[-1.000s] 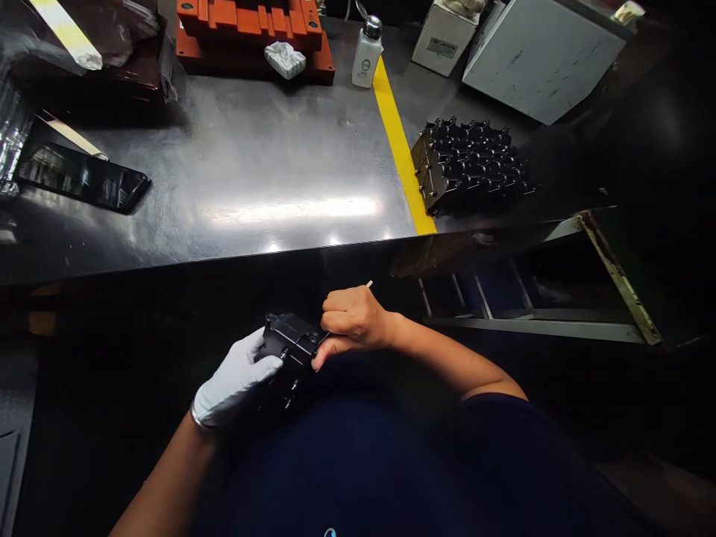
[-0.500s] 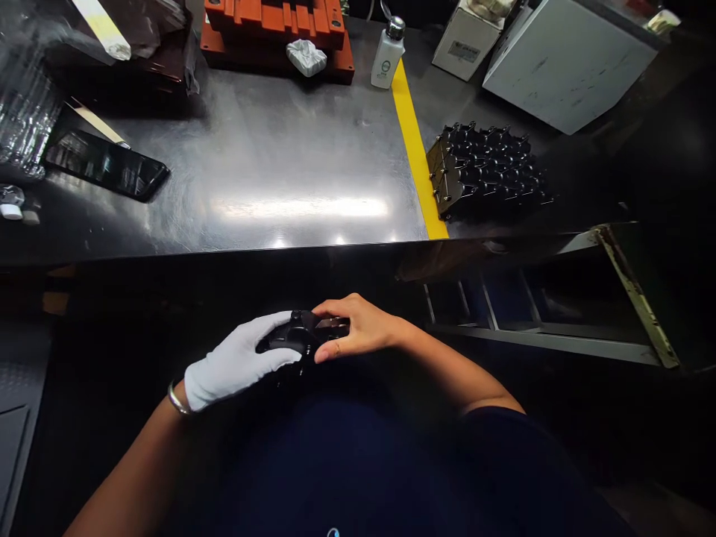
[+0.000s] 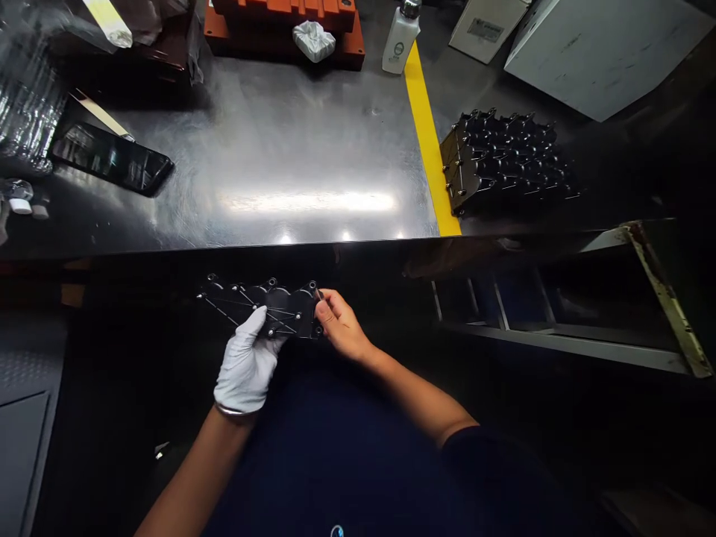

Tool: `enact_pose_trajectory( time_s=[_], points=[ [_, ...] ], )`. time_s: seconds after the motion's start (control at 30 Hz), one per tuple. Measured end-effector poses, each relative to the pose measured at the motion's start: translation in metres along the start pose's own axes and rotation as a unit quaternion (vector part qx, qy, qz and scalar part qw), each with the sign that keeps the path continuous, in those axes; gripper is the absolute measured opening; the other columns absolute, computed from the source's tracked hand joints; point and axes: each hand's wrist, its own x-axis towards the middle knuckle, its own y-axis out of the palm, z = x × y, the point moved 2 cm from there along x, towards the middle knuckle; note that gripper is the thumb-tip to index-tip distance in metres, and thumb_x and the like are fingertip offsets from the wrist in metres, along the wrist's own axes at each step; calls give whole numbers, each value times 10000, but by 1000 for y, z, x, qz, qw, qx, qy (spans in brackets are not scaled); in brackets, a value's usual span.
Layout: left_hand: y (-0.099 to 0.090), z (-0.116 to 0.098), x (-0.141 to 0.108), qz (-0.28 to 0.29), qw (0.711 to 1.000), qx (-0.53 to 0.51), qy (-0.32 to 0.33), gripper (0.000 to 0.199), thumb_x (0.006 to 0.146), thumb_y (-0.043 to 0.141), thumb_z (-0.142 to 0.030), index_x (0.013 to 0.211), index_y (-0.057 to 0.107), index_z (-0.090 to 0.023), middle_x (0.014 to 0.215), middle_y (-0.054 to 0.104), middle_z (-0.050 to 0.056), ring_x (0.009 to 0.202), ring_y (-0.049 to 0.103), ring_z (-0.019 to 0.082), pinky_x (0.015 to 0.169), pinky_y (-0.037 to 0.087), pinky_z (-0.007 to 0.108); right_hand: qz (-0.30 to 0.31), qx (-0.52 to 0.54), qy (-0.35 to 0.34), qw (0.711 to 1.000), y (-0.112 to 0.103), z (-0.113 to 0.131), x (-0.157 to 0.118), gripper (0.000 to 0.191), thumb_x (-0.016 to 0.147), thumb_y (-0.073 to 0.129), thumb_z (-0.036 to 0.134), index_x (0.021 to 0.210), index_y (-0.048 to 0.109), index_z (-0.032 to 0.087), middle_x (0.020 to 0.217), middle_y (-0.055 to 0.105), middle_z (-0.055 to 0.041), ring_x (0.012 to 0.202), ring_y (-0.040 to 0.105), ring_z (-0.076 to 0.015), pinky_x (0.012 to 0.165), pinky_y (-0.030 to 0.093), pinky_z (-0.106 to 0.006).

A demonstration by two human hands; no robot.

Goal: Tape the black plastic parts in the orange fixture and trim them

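Note:
A black ribbed part point(image 3: 285, 304) is held up in front of the bench edge, its flat face with crossing ribs and round lugs turned toward me. My left hand point(image 3: 249, 365), in a white glove, grips its lower edge, thumb on the face. My bare right hand point(image 3: 342, 324) pinches something thin at the part's right end, with the thumb in front; whether this is a tool or an edge is too small to tell. Stacked black parts point(image 3: 509, 160) stand on the bench at the right, beside the yellow tape point(image 3: 428, 142).
On the metal bench point(image 3: 302, 142) lie a phone point(image 3: 112, 158) and plastic bags at the left. At the back are an orange fixture point(image 3: 240, 36), a white bottle point(image 3: 400, 41), a small box point(image 3: 485, 28) and a large grey box point(image 3: 601, 56). A metal frame point(image 3: 587, 347) is below right.
The black part has turned from edge-on to show its broad ribbed face. My left hand has rotated more upright beneath it, and my right hand has shifted its hold to the right end.

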Motion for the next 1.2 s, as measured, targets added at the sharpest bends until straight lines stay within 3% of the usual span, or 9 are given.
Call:
enact_pose_trajectory(
  time_s=[0.07, 0.17, 0.33, 0.57, 0.77, 0.83, 1.0, 1.13, 1.2],
  points=[
    [3, -2, -2, -22, 999, -32, -29, 235, 921, 509, -123, 1040, 708, -159, 1056, 746, 54, 920, 709, 139, 806, 608, 243, -35, 22, -11, 999, -5, 1, 2, 505, 838, 519, 671, 995, 575, 194, 800, 545, 14, 561, 471, -71, 471, 396, -205],
    [5, -5, -6, -25, 996, -58, -69, 299, 964, 429, -122, 1116, 685, -135, 1042, 750, 88, 885, 724, 153, 801, 617, 277, -29, -19, -65, 997, -13, 7, 2, 463, 908, 454, 614, 1065, 609, 206, 773, 550, 11, 548, 501, -84, 495, 449, -239],
    [10, -4, -13, -19, 992, -83, -94, 335, 980, 410, -145, 1225, 639, -138, 1068, 746, 105, 938, 724, 185, 830, 613, 309, -47, -167, -216, 961, -17, 20, -6, 399, 962, 446, 500, 1129, 676, 220, 787, 595, -20, 766, 576, -141, 762, 509, -319],
    [13, -1, -16, -1, 988, -100, -121, 357, 983, 400, -142, 1261, 624, -148, 1021, 758, 92, 857, 736, 161, 813, 607, 265, -52, -117, -237, 963, -13, 14, -9, 294, 881, 596, 489, 867, 635, 198, 732, 592, -1, 600, 506, -101, 558, 422, -251],
    [-8, -3, -17, 39, 973, -101, -205, 368, 983, 392, -151, 1213, 672, -214, 966, 773, 46, 870, 737, 150, 855, 583, 232, -135, -89, -221, 962, -28, 9, 1, 329, 854, 619, 509, 777, 616, 190, 708, 587, 3, 633, 537, -108, 602, 451, -259],
    [-10, -5, -18, 38, 971, -97, -215, 361, 979, 406, -161, 1212, 675, -224, 967, 774, 39, 882, 737, 155, 866, 580, 239, -115, -84, -233, 962, -30, 12, -3, 299, 861, 626, 477, 784, 621, 188, 711, 595, 0, 631, 546, -109, 594, 455, -259],
    [3, -5, -16, -3, 982, -95, -163, 380, 988, 368, -155, 1233, 657, -186, 946, 773, 48, 851, 734, 142, 824, 587, 227, -8, -119, -293, 949, -21, 26, -18, 223, 886, 620, 410, 862, 650, 190, 744, 627, -23, 589, 542, -104, 533, 443, -255],
    [0, -4, -16, 3, 986, -65, -151, 357, 977, 384, -146, 1150, 694, -170, 965, 770, 54, 856, 730, 130, 783, 582, 190, -7, -140, -319, 937, -18, 26, -16, 213, 901, 607, 389, 851, 652, 187, 737, 630, -18, 576, 535, -95, 519, 436, -240],
    [-10, -4, -17, 20, 988, -22, -151, 252, 928, 503, -165, 1029, 734, -182, 910, 773, 38, 819, 732, 141, 763, 587, 198, -28, -157, -300, 940, -20, 24, -11, 255, 902, 600, 423, 835, 653, 183, 736, 636, -19, 594, 554, -100, 535, 447, -239]
  ],
)
